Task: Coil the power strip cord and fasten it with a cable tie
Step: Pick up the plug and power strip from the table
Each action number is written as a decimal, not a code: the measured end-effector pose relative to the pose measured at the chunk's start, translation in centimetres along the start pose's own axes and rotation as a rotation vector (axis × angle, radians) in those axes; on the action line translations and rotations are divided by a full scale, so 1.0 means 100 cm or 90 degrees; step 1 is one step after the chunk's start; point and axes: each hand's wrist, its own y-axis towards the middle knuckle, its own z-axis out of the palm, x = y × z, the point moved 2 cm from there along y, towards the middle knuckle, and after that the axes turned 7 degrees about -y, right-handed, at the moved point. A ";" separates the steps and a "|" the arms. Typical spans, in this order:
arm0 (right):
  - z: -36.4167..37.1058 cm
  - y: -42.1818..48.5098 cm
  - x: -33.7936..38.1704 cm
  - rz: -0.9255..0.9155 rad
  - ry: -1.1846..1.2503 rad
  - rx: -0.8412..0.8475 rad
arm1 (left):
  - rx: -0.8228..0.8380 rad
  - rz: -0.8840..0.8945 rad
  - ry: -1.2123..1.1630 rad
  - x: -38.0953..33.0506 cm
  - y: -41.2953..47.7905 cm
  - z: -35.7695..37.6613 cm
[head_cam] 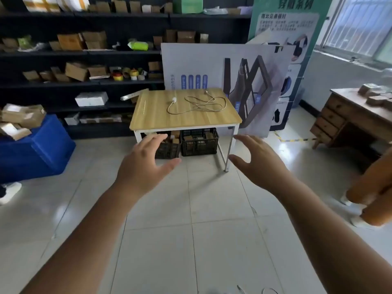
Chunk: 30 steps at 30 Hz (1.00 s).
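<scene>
A pale cord (203,103) lies in loose tangled loops on a small wooden table (148,122) some way ahead, with a white plug (174,100) at its left end. A thin pale cable tie (144,106) lies on the table's left side, apart from the cord. My left hand (146,164) and my right hand (256,164) are stretched out in front of me over the floor, well short of the table. Both have fingers spread and hold nothing.
Black crates (199,143) stand under the table. Printed boards (212,68) lean behind it. Dark shelves (84,54) with cardboard boxes line the back wall. A blue bin (36,149) sits left, a wooden desk (347,115) right. A person's legs (373,187) stand at far right.
</scene>
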 end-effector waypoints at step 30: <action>0.187 0.549 -0.153 0.048 -0.010 0.102 | 0.047 -0.073 -0.038 0.202 0.543 0.181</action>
